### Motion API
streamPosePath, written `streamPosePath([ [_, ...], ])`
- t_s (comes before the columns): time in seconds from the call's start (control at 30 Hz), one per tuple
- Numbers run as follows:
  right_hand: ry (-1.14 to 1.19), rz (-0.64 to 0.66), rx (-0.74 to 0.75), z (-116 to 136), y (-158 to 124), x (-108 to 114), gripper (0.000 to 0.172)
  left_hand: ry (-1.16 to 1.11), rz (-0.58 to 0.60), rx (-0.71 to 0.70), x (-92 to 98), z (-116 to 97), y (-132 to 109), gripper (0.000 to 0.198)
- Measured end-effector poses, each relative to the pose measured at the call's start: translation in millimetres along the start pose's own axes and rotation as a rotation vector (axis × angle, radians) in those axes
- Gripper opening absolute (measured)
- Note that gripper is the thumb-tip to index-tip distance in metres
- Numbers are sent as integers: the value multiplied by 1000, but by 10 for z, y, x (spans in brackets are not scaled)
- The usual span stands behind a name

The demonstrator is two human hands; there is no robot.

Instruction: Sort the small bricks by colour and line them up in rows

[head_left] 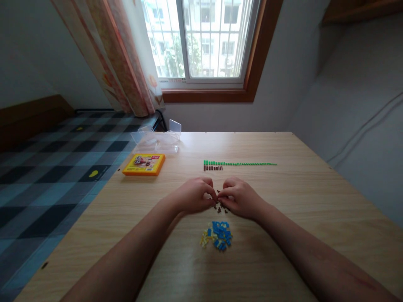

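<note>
My left hand and my right hand meet fingertip to fingertip over the middle of the wooden table. Both are curled in a pinch above a small scatter of dark brown bricks; what sits between the fingertips is too small to name. Just nearer to me lies a heap of blue bricks with a few pale yellow bricks at its left. Farther away, a long row of green bricks runs across the table, with a short row of dark brown bricks below its left end.
A yellow box lies at the table's left side. Behind it stands an open clear plastic case. A bed with a blue checked cover runs along the left edge. A curtain and window are beyond the table, a wall at right.
</note>
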State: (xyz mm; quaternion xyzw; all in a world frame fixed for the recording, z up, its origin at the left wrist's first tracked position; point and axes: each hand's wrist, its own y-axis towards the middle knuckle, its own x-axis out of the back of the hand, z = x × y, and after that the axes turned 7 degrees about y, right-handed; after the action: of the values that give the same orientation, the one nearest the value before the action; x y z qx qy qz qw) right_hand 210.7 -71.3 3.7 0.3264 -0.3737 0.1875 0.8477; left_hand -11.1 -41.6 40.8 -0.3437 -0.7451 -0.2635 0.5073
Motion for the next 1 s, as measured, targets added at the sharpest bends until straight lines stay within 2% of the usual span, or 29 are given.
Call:
streamPosePath([
  [0.17, -33, 10, -4, 21, 15, 11, 14, 54, -10, -6, -36, -3, 7, 14],
  [0.37, -91, -153, -171, -117, -10, 104, 14, 92, -3, 6, -11, -96, 11, 16],
  [0.53, -113, -112, -256, -256, -14, 119, 18, 61, -5, 9, -3, -137, 18, 15],
  [0.77, -121, -148, -326, -300, -28, 128, 21, 36, -171, 184, 20, 180, 24, 13],
  [0.87, -78, -166, -324, -312, -45, 133, 18, 83, -164, 246, 42, 296, 9, 14],
  [1.0, -54, -157, -284, -305, -47, 117, 15, 106, -144, 253, 31, 328, 1, 17],
])
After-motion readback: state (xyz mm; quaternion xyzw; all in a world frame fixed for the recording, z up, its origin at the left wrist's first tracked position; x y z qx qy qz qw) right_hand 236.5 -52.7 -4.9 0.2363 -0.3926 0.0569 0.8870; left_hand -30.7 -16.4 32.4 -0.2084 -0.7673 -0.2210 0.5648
